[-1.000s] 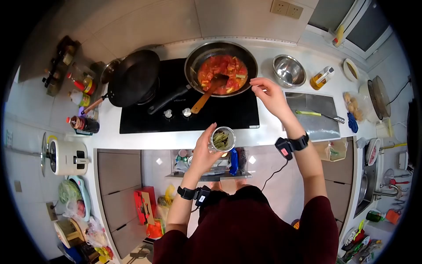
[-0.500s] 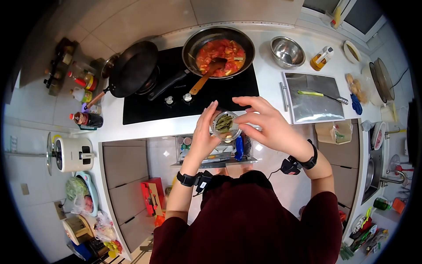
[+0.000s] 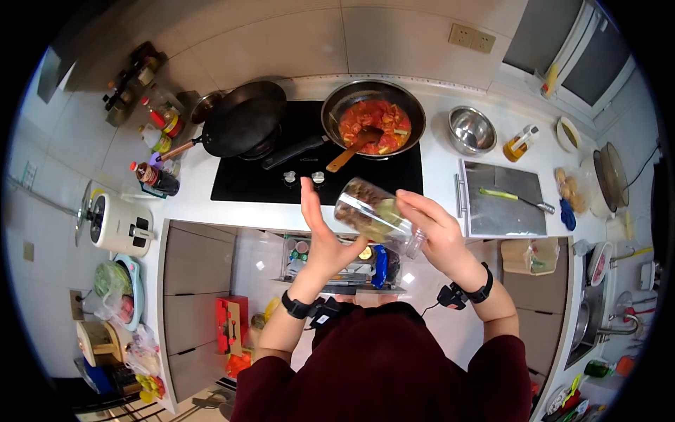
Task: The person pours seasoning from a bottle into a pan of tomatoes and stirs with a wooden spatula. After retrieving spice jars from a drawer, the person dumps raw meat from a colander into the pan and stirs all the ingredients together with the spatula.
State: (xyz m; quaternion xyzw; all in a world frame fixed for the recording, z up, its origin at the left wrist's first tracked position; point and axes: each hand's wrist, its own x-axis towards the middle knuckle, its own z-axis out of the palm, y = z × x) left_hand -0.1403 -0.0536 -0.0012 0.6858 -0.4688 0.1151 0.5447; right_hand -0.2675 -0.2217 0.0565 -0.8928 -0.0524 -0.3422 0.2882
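A clear glass jar (image 3: 365,204) is tilted on its side in front of the stove, with brown dried spices at one end and green dried leaves along its middle. Its narrower, threaded mouth points to the lower right. My right hand (image 3: 443,235) grips the jar near that mouth. My left hand (image 3: 325,243) is beside the jar's base, fingers stretched upward and thumb apart; whether the thumb touches the glass I cannot tell. Beyond the hands, a wok (image 3: 415,141) of chopped tomato stew sits on the black cooktop (image 3: 239,179), a wooden spatula (image 3: 342,159) resting in it.
Below my hands an open drawer (image 3: 337,287) holds packets and jars. An empty black wok (image 3: 242,126) stands on the left burner. To the right are a steel bowl (image 3: 472,130), an oil bottle (image 3: 519,145) and a cutting board (image 3: 503,214) with a green stalk.
The jar has gone from upright to tipped over, its mouth swinging to the lower right. My right hand has taken hold of it, and my left hand has opened beside it.
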